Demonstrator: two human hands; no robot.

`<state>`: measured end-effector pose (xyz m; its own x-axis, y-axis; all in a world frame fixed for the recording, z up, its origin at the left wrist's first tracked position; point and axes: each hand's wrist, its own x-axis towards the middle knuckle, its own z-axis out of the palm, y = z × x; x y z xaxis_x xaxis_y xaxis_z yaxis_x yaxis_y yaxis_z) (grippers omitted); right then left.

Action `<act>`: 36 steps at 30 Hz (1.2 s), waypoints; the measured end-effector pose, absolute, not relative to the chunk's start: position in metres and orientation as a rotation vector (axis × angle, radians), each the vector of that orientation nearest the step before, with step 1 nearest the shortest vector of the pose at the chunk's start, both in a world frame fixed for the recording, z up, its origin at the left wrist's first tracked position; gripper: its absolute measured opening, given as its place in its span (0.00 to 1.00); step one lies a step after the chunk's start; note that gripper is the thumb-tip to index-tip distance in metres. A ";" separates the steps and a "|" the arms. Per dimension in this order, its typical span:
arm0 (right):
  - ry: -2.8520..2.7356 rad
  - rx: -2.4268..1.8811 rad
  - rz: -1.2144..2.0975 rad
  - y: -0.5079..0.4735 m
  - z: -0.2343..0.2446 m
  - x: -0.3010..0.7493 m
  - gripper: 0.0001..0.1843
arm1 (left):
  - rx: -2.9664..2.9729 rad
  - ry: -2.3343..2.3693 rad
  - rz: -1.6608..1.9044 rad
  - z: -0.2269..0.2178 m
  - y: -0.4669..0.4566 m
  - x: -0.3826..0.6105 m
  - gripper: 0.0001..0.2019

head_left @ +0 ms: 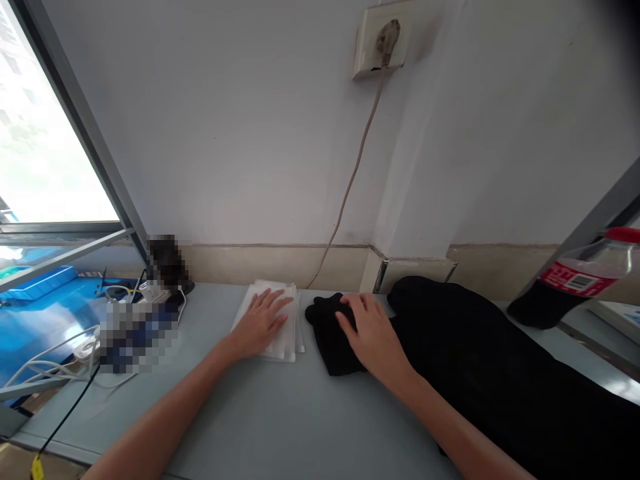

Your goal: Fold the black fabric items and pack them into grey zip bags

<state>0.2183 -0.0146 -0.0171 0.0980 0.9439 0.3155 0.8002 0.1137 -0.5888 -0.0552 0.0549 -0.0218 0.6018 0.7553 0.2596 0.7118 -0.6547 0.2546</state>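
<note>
My left hand (260, 325) lies flat on a small stack of translucent white plastic bags (283, 347), its fingers spread. Just to the right, my right hand (373, 333) rests on a small folded black cloth item (333, 343) with two rounded bumps at its far left end. The fingers of that hand are apart and slightly bent, not wrapped round the cloth. Beside my right forearm a large black cloth (450, 340) is spread over the table. Part of the small black item is hidden under my right hand.
A grey table (300, 420) runs along the wall. At the right stands a tilted-looking cola bottle (565, 283) with a red cap. Power strips and white cables (45, 363) lie at the left, near a blue tray (40, 283). A cord (357, 160) hangs from a wall socket (383, 40).
</note>
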 end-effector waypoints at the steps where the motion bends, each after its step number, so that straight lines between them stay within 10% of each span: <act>1: -1.857 -1.732 0.194 -0.017 -0.019 0.215 0.21 | 2.702 1.197 0.460 -0.023 0.053 -0.053 0.23; 18: -1.449 -1.382 1.125 -0.015 0.009 0.224 0.28 | 2.721 1.316 0.411 -0.016 0.056 -0.068 0.12; 22: -1.413 -1.581 0.806 -0.005 -0.001 0.236 0.23 | 2.743 1.405 0.452 -0.008 0.060 -0.077 0.03; 27: -1.804 -1.481 0.312 -0.016 -0.002 0.225 0.26 | 2.774 1.345 0.481 -0.012 0.064 -0.080 0.21; 36: -2.478 -1.163 0.778 -0.055 0.026 0.196 0.14 | 2.748 1.172 0.557 -0.020 0.060 -0.075 0.35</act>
